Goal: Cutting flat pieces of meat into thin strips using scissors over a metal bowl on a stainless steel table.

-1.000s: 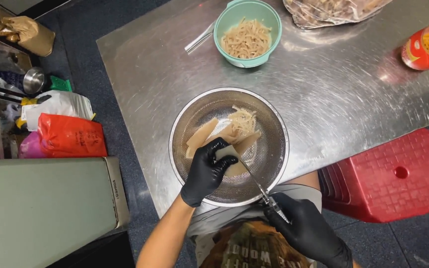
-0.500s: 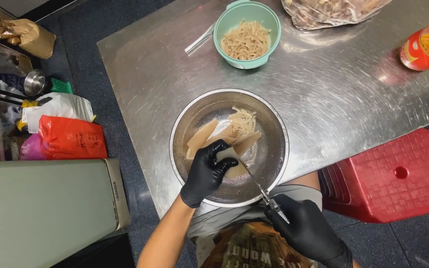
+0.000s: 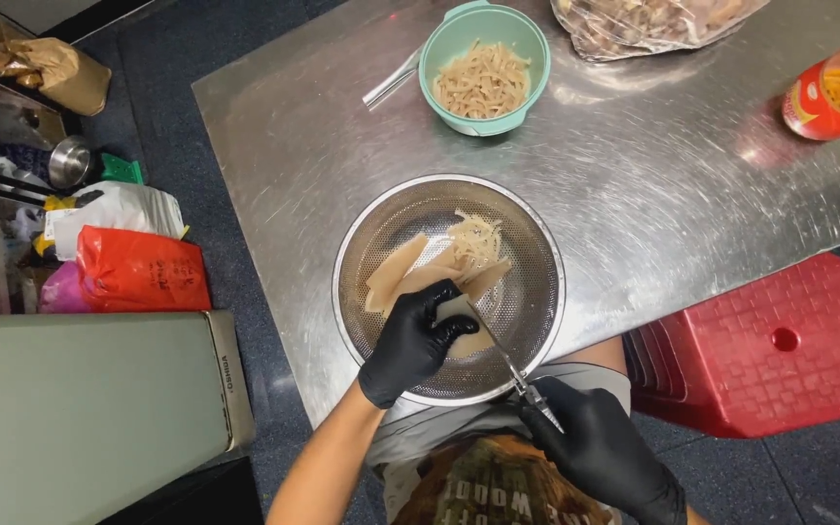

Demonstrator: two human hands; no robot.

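Gripping a pale sheet (image 3: pixel 459 313) over the metal colander (image 3: pixel 537 255) at the steel surface (image 3: pixel 653 185) edge, your left hand (image 3: pixel 412 342) pinches tight; your right hand (image 3: pixel 603 449) closes around scissors (image 3: pixel 509 362), dark floor (image 3: pixel 206 253) and red stool (image 3: pixel 760 340) alongside.

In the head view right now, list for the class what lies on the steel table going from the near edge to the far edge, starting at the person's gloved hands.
Right hand with scissors → left hand gripping a pale sheet → perforated metal bowl → teal bowl of cut strips → clear bag at the far edge.
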